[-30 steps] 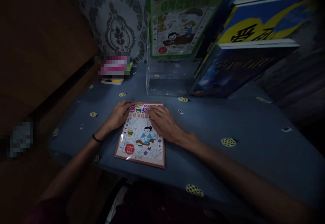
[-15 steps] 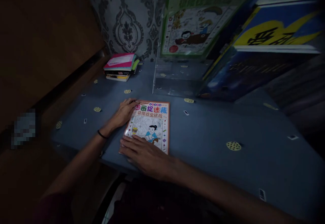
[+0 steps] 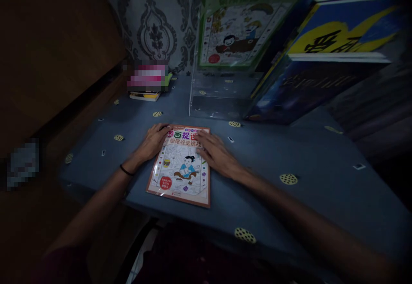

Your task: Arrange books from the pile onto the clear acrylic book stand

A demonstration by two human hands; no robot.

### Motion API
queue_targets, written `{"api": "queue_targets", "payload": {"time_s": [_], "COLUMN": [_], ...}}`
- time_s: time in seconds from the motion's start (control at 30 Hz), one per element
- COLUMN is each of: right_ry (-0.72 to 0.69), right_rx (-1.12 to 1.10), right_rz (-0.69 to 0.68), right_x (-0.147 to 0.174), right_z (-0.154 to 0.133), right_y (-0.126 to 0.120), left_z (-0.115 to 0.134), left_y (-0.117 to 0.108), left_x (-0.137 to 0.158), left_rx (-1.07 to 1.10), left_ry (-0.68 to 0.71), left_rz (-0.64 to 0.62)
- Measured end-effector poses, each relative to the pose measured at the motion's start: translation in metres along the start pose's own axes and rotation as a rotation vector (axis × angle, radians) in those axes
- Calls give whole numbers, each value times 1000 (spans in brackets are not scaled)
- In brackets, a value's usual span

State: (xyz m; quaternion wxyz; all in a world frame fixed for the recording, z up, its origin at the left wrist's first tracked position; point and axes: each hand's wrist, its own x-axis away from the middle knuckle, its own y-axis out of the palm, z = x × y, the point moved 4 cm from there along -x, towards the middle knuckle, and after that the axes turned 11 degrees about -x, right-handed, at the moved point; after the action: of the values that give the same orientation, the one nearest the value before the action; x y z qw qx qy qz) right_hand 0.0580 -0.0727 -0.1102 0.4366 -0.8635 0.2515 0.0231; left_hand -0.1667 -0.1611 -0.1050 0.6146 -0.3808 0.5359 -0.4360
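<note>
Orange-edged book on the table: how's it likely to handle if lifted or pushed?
The book looks thin, so probably light and somewhat bendy. It catches glare at its lower left, so may be slippery. Lying flat on the table, it should slide rather than tip.

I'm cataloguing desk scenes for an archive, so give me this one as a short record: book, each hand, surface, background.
Book: orange-bordered book, closed, lying flat
Left hand: left hand, fingers at the book's upper left edge
Right hand: right hand, over the cover's upper right, hiding part of the title
Wrist: black band on the left
Surface: blue-grey tablecloth, yellow dotted motifs
Behind: transparent stand; green-bordered book, upright
Far left: book pile, partly pixelated
Light: dim
</note>
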Motion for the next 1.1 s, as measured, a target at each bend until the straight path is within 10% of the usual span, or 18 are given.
{"api": "queue_targets", "payload": {"time_s": [0.27,0.67,0.83,1.1], "right_ry": [96,89,102,23], "right_rx": [126,153,127,273], "right_rz": [90,124,131,84], "right_x": [-18,-15,-15,-21], "right_z": [22,22,20,19], "right_y": [-2,2,6,5], "left_z": [2,-3,23,21], "left_y": [-2,3,5,9], "left_x": [-1,-5,-8,-10], "left_rx": [173,1262,1330,1262], "left_ry": [-100,-669,-643,-644], "left_rz": [2,43,-153,-92]}}
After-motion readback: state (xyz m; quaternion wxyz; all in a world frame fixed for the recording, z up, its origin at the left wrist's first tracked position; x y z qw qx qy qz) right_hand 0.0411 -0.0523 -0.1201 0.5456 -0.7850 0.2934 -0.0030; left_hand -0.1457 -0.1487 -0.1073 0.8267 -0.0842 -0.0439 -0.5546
